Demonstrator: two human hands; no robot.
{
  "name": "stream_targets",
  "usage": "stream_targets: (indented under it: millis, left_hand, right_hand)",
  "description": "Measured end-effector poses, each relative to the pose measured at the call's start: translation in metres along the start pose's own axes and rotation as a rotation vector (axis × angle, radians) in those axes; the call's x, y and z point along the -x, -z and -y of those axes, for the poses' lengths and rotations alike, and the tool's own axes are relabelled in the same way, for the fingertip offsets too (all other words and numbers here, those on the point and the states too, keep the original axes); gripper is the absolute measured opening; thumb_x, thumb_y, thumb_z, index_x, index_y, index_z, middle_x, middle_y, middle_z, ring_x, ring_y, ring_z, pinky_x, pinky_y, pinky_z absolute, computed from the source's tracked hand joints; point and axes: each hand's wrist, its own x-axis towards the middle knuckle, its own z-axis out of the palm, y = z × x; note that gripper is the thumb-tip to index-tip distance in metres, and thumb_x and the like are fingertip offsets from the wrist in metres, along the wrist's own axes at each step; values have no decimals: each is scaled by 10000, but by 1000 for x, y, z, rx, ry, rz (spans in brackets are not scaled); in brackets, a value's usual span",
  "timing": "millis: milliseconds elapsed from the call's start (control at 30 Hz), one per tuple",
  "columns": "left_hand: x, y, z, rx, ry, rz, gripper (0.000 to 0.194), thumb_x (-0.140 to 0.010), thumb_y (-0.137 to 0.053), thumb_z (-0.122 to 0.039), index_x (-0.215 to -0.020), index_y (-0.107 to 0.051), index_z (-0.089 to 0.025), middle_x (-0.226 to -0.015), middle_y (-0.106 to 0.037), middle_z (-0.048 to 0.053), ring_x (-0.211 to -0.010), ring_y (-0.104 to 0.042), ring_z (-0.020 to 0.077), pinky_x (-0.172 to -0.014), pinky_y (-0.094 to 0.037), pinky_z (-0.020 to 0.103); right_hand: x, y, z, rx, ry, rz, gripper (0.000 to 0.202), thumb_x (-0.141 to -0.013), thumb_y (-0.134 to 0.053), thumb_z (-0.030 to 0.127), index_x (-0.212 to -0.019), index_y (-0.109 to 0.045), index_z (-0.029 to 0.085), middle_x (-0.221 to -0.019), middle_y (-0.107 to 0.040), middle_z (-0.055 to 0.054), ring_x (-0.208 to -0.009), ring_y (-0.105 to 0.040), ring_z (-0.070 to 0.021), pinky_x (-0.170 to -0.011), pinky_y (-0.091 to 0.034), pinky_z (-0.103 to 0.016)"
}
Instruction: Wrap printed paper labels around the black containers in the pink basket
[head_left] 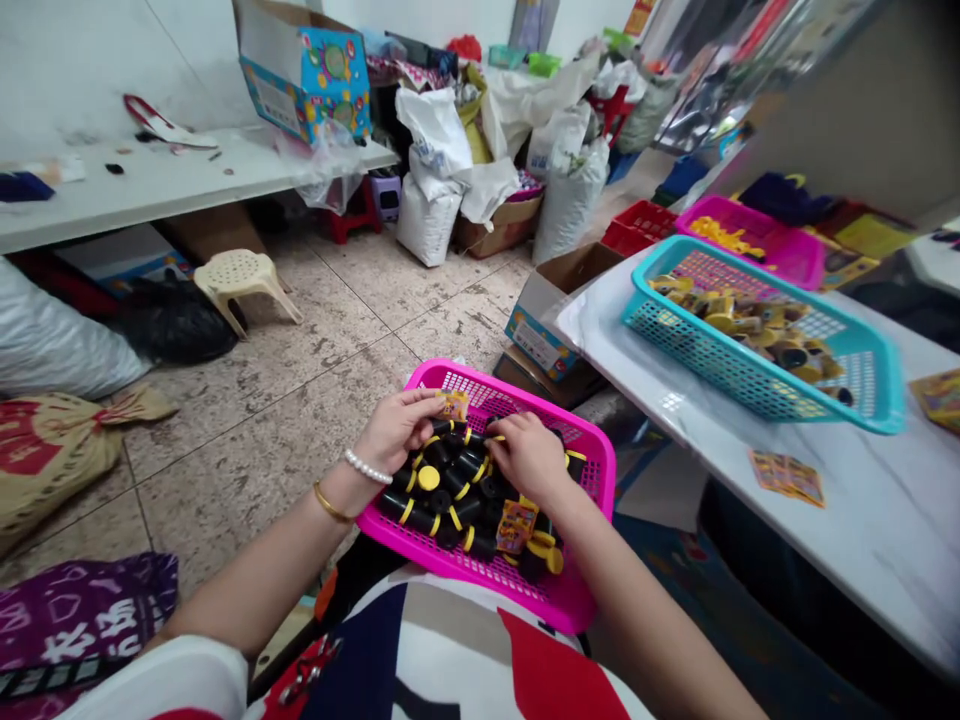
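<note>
A pink plastic basket (600, 490) rests on my lap, filled with small black cylinders with yellow caps (472, 465). Over its far left part, my left hand (401, 430) pinches a small orange printed label (453, 405) between thumb and fingers. My right hand (531, 458) reaches into the basket with fingers curled down among the black cylinders. Whatever its fingertips grip is mostly hidden beneath them. Another stack of orange printed labels (516, 525) lies on the cylinders near my right wrist.
At right, a white table (675, 410) carries a turquoise basket (757, 390) of label-wrapped cylinders, a pink basket (806, 255) with yellow parts and loose orange labels (786, 477). An open carton (547, 320) stands beside it. A beige stool (244, 275) and white sacks (431, 200) are farther off.
</note>
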Motion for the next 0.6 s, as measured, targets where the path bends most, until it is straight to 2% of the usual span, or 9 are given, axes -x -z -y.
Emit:
stream_targets:
  millis: [67,133,233,333,400,467,533,600]
  left_hand:
    - [1,-1,-1,1,13,39,281,-684,-769,-241,-922,-714,-101,-776,-714,73,-372,-429,-1,-303,-184,116]
    - [2,-2,-2,4,23,73,272,-694,-767,-251,-911,-728,-93,-782,-711,73,-392,-442,-2,-298,-178,107]
    - [1,-3,-5,28,27,87,245,-702,-765,-244,-889,-735,-87,-856,-721,89,-428,-473,-1,-298,-192,97]
    - [-1,-2,-8,58,19,49,219,-730,-735,-209,-909,-721,-84,-919,-728,111,-408,-471,-5,-289,-205,98]
    - [-3,-1,-7,82,33,4,182,-752,-703,-175,-909,-708,-85,-850,-729,97,-387,-480,6,-282,-221,101]
    - [-4,-2,-4,110,57,-12,156,-768,-676,-147,-910,-699,-87,-786,-718,75,-376,-492,15,-274,-229,100]
    - [-5,-5,1,129,77,11,160,-784,-660,-139,-932,-691,-89,-797,-714,70,-371,-493,13,-271,-234,97]
    - [-3,-10,5,134,94,29,165,-793,-658,-143,-946,-683,-89,-805,-710,68,-360,-480,5,-267,-229,94]
  right_hand:
    - [-10,-11,6,100,75,125,198,-834,-556,207,-984,-678,169,-954,-696,-125,-930,-553,-273,-868,-400,-371]
    - [-20,-19,9,95,114,172,202,-793,-562,158,-954,-684,154,-902,-699,-131,-861,-560,-261,-871,-394,-376]
    - [-29,-21,7,38,127,144,150,-724,-603,143,-853,-679,156,-840,-695,-113,-814,-569,-242,-833,-419,-356]
    - [-23,-11,1,-50,64,65,224,-726,-599,167,-945,-642,148,-934,-680,-106,-889,-577,-241,-805,-453,-342]
    - [-13,-2,-2,-373,-45,-2,341,-766,-587,207,-1105,-592,172,-973,-670,-71,-867,-597,-212,-763,-483,-325]
    - [-3,8,-2,-877,-159,-38,409,-790,-598,253,-1196,-551,225,-969,-663,-29,-803,-620,-178,-727,-510,-312]
    - [4,16,0,-1302,-236,-40,359,-790,-631,283,-1144,-577,250,-928,-661,-8,-762,-641,-165,-734,-531,-327]
    - [7,21,2,-1542,-292,-56,261,-764,-683,286,-1012,-611,246,-866,-662,5,-736,-656,-164,-759,-542,-351]
